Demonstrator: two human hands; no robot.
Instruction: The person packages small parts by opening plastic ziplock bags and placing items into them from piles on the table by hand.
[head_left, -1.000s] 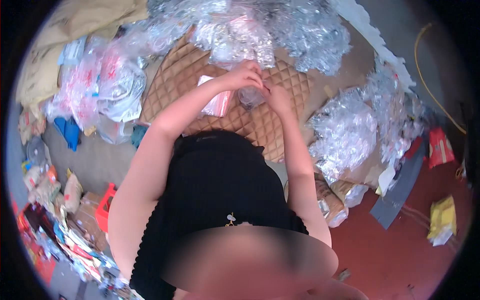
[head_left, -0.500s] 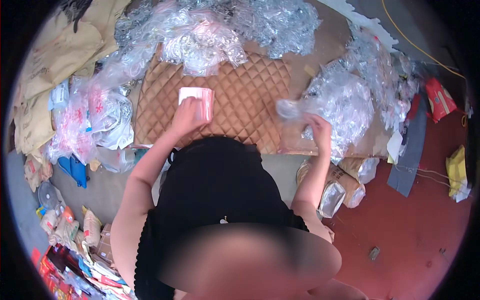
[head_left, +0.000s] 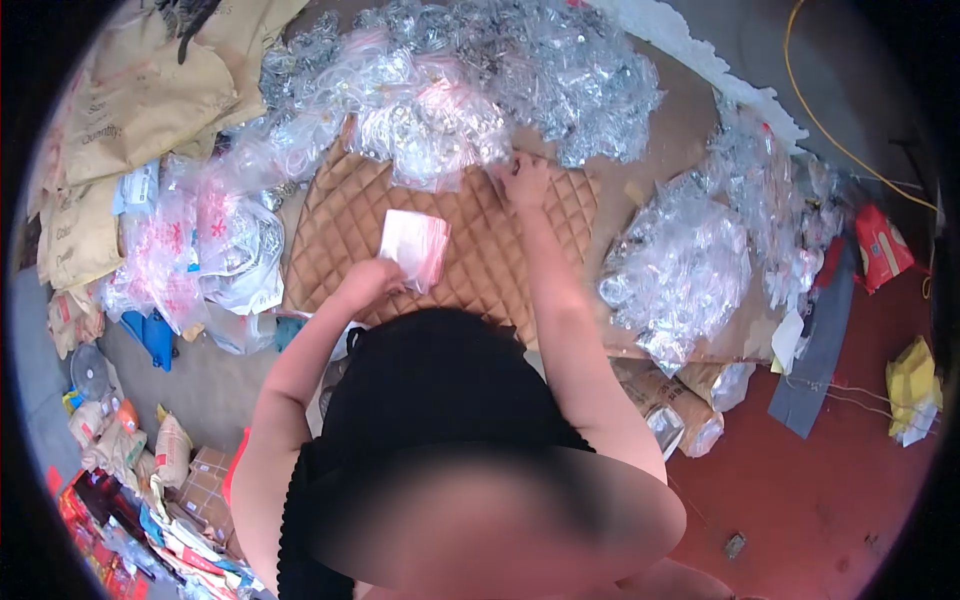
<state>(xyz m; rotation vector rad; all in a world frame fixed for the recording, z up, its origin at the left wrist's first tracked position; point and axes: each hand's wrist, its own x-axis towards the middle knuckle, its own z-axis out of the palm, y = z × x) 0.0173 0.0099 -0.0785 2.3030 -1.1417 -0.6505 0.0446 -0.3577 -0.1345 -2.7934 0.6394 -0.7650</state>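
Observation:
A stack of small clear bags with red edges (head_left: 416,246) lies on the brown quilted mat (head_left: 490,255). My left hand (head_left: 374,282) is at the lower left corner of this stack, its fingers closed at the edge; what they pinch is too small to make out. Farther forward, my right hand (head_left: 525,182) is over the mat's far edge, beside the pile of clear bagged items (head_left: 435,125). Its fingers are bent and blurred, and whether they hold anything is unclear.
Another heap of filled clear bags (head_left: 680,270) lies on the right. Brown paper sacks (head_left: 150,100) and red-printed plastic bags (head_left: 190,225) are on the left. A yellow cord (head_left: 830,125) curves at the upper right, above a red floor (head_left: 790,480).
My right hand has moved from the right heap to the mat's far edge; the clear bag it had there is no longer at its fingers. My left hand has slid to the stack's lower corner.

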